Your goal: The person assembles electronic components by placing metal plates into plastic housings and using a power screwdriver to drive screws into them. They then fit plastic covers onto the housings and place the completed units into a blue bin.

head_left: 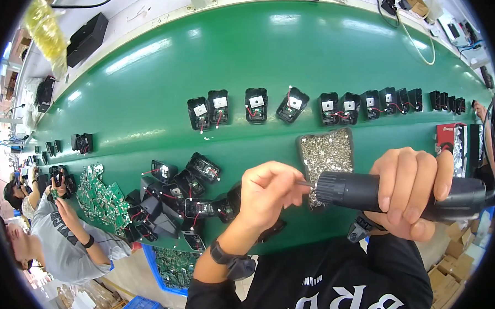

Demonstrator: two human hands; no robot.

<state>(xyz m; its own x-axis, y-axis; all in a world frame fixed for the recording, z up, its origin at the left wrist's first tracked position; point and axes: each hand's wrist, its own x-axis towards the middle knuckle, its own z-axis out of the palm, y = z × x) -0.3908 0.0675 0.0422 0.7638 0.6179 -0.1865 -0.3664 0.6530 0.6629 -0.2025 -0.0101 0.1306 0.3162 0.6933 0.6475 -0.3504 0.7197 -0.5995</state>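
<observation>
My right hand (409, 189) is wrapped round a black electric screwdriver (346, 190), which lies level with its nose toward the left. At that nose, the fingertips of my left hand (267, 192) are pinched on the thin metal bit. Whether a small screw is also between those fingertips is hidden. Just beyond the tool stands a dark tray (300, 148) full of small metal screws (329, 148). Left of my left wrist, black plastic housings (199, 208) with circuit boards and red wires lie in a loose heap.
Several open black housings (256, 105) stand in a row across the green mat (221, 56). A pile of green circuit boards (103, 196) lies at left, near a co-worker (68, 234). A blue crate (153, 272) of boards sits below the table edge. A red box (451, 137) is at right.
</observation>
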